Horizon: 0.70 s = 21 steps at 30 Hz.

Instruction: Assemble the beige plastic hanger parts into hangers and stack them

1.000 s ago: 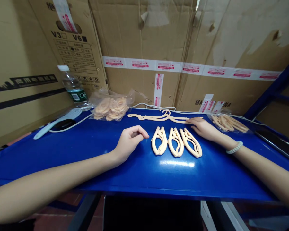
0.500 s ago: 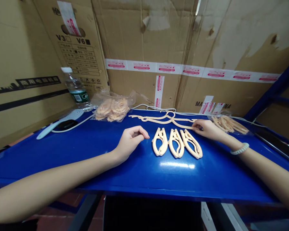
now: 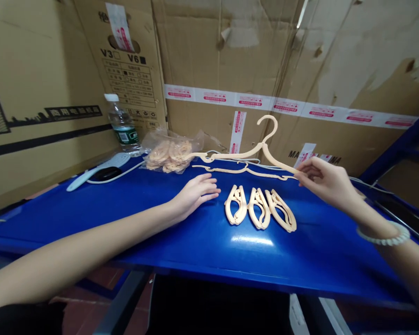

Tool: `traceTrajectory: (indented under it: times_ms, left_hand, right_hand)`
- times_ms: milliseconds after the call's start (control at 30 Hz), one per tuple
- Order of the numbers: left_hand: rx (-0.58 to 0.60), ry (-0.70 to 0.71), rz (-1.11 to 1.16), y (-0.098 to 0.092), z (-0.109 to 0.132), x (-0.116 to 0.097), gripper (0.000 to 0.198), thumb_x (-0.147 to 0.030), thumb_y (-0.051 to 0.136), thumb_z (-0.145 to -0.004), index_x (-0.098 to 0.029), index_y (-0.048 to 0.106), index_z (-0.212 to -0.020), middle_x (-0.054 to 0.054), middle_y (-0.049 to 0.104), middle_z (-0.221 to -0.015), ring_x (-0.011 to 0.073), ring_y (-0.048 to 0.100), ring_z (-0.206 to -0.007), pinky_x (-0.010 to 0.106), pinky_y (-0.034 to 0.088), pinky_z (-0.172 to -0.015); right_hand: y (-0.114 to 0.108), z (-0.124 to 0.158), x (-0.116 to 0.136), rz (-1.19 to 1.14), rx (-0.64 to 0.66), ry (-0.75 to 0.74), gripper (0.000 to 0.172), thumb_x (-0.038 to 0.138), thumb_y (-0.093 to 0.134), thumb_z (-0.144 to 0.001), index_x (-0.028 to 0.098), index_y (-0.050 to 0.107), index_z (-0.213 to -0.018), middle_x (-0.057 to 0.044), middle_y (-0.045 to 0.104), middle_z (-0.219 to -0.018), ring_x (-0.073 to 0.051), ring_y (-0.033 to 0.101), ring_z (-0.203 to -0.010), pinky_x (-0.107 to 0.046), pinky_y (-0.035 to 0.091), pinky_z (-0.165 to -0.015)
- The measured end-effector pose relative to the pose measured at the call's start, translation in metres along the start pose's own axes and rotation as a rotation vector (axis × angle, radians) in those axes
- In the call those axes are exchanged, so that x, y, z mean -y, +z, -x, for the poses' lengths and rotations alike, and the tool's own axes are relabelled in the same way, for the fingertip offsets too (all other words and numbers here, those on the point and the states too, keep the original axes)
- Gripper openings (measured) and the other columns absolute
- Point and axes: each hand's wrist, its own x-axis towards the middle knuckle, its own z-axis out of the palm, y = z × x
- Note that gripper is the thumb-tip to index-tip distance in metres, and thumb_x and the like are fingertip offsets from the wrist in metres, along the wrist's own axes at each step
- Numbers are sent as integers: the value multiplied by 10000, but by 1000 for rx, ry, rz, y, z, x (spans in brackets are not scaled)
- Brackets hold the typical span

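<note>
My right hand pinches the right end of a thin peach plastic hanger and holds it raised above the blue table, hook up. A second hanger lies flat on the table just below it. My left hand hovers low over the table with fingers stretched out, holding nothing, left of three peach clips lying side by side.
A clear bag of peach parts lies at the back left, near a water bottle, a light blue handle-shaped tool and a dark object. Cardboard boxes wall the back. A white cord runs along the rear edge.
My right hand has lifted one hanger off the table, leaving another lying there. My left hand has uncurled from a loose fist to stretched fingers. The view has shifted a little.
</note>
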Motion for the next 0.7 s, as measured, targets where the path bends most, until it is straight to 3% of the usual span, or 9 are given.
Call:
traceTrajectory:
  times_ms: [100,200,333,433,600,700]
  left_hand:
    - [-79,46,95,-2,-4,-2,418,-80,726,-721,-188,535,-1076,122,635,-1239,215,738,-914,407,578,-934]
    - [-40,74,55,-4,-3,-1,449,-106,714,-726,-200,520,-1120,116,632,-1250,195,726,-902,350,588,-836]
    - [159,155,-323,-5,5,3,544,-164,760,-665,-194,621,-1191,88,686,-1158,153,656,-732,280,514,-653]
    - [236,276,-549,-6,8,4,369,-229,762,-698,-176,730,-1063,36,709,-928,146,603,-700,259,471,-638]
    - [170,337,-390,-10,2,0,336,-285,823,-694,-149,744,-992,32,693,-822,148,615,-686,271,502,-665]
    - [122,355,-295,-12,-2,-2,294,-283,850,-672,-137,736,-900,43,693,-822,153,639,-704,266,508,-663]
  right_hand:
    - [12,12,9,30,27,-47,337,549,601,-931,228,665,-1010,-74,737,-858,-230,681,-692,-369,566,-652]
    - [22,26,12,51,144,-84,294,484,565,-955,228,682,-1040,-61,746,-843,-215,674,-676,-342,542,-630]
    - [29,35,10,42,243,-96,278,443,532,-980,233,692,-1067,-63,763,-918,-222,684,-732,-348,538,-668]
    - [32,32,5,44,244,-148,268,412,524,-995,230,693,-1095,-78,758,-957,-239,680,-800,-363,540,-708]
    - [32,29,1,266,180,-338,276,323,478,-1012,228,720,-1105,-110,755,-927,-303,620,-889,-448,513,-791]
    - [32,35,5,445,122,-322,302,252,441,-1009,225,722,-1117,-109,763,-968,-279,648,-832,-399,499,-725]
